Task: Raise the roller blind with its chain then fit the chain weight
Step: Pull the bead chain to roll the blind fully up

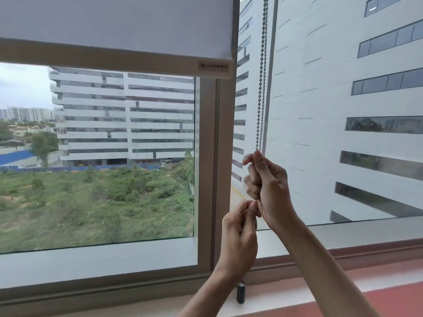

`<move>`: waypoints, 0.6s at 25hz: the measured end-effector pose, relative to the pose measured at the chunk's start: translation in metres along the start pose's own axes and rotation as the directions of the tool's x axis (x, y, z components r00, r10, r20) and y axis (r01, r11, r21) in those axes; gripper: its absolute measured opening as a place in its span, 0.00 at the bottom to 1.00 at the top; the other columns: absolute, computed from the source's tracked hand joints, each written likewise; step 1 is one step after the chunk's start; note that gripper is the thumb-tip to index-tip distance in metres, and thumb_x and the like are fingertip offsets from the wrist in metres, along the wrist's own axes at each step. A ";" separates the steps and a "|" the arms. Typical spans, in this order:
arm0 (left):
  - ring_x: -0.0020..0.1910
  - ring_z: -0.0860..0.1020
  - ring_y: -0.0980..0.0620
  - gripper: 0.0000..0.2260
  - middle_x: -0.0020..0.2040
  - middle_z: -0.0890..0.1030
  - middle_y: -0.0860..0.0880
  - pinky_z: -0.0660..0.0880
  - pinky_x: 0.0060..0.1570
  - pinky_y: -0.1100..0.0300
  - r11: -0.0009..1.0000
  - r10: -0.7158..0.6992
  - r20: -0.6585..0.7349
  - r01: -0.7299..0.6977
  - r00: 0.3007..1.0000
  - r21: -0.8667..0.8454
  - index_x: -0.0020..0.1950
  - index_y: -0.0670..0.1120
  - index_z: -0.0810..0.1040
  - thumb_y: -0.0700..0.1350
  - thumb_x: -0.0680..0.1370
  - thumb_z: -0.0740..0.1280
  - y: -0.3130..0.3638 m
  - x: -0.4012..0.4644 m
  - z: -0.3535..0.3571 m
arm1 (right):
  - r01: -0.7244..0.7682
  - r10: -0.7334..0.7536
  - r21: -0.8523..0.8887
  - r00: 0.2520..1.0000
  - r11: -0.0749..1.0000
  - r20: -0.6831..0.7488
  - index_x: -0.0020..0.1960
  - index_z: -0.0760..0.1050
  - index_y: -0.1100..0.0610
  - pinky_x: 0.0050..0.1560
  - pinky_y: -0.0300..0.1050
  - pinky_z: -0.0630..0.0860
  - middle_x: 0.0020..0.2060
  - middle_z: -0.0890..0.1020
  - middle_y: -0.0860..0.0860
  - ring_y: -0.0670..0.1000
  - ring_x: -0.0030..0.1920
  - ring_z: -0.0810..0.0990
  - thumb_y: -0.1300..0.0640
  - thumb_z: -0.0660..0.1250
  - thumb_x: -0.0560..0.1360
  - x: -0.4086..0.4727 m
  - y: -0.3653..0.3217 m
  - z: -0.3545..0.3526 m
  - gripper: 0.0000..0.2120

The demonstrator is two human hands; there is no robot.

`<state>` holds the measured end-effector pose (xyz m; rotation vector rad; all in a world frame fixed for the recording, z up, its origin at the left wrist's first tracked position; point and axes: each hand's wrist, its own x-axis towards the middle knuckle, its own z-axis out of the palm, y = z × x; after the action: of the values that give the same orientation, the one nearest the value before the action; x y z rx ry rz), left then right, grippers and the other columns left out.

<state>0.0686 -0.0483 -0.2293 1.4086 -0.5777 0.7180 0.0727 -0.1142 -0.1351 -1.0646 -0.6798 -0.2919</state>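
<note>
A white roller blind (114, 26) covers the top of the left window pane, its bottom bar (109, 59) well above the sill. A grey bead chain (262, 76) hangs in two strands to the right of the blind. My right hand (267, 186) grips the chain in a fist at about mid-window height. Just below it, my left hand (240, 232) pinches the chain's lower part between thumb and fingers. A dark cylindrical chain weight (240, 292) stands on the sill below my left wrist, apart from the chain.
A beige window frame post (223, 156) runs upright just left of my hands. The pale sill (137, 305) lies along the bottom, with a reddish ledge (377, 282) at the right. Buildings and green ground show through the glass.
</note>
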 end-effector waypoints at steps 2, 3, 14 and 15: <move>0.28 0.58 0.55 0.16 0.28 0.63 0.58 0.56 0.29 0.59 0.999 -0.032 0.002 0.032 0.999 0.020 0.35 0.51 0.68 0.43 0.83 0.58 -0.004 -0.010 0.000 | -0.016 0.016 -0.015 1.000 1.000 -0.016 0.40 0.72 0.60 0.19 0.31 0.53 0.20 0.61 0.42 0.40 0.19 0.56 0.57 0.54 0.83 -0.009 0.008 -0.004 0.16; 0.28 0.58 0.55 0.16 0.27 0.63 0.58 0.56 0.30 0.59 0.999 -0.044 0.002 0.044 0.999 0.027 0.34 0.53 0.68 0.44 0.83 0.58 -0.005 -0.014 0.000 | -0.021 0.021 -0.022 1.000 1.000 -0.019 0.40 0.72 0.60 0.19 0.31 0.53 0.20 0.61 0.42 0.41 0.19 0.56 0.57 0.54 0.83 -0.013 0.011 -0.006 0.16; 0.25 0.62 0.56 0.17 0.25 0.67 0.55 0.59 0.27 0.59 0.987 -0.159 0.052 0.160 0.986 -0.011 0.31 0.56 0.72 0.49 0.81 0.60 0.010 -0.024 -0.011 | -0.057 0.057 -0.020 0.998 0.998 -0.008 0.39 0.73 0.60 0.18 0.33 0.53 0.20 0.60 0.42 0.41 0.19 0.56 0.57 0.54 0.83 -0.026 0.012 0.001 0.16; 0.26 0.65 0.55 0.16 0.25 0.69 0.54 0.61 0.27 0.56 0.986 -0.168 0.079 0.166 0.983 0.025 0.31 0.55 0.74 0.51 0.80 0.60 0.013 -0.024 -0.015 | -0.064 0.064 -0.011 0.998 0.998 -0.005 0.39 0.72 0.59 0.19 0.33 0.52 0.20 0.60 0.43 0.41 0.19 0.56 0.57 0.54 0.83 -0.026 0.012 0.001 0.16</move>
<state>0.0421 -0.0356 -0.2396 1.4890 -0.5100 0.5354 0.0588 -0.1099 -0.1594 -1.0940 -0.6396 -0.2427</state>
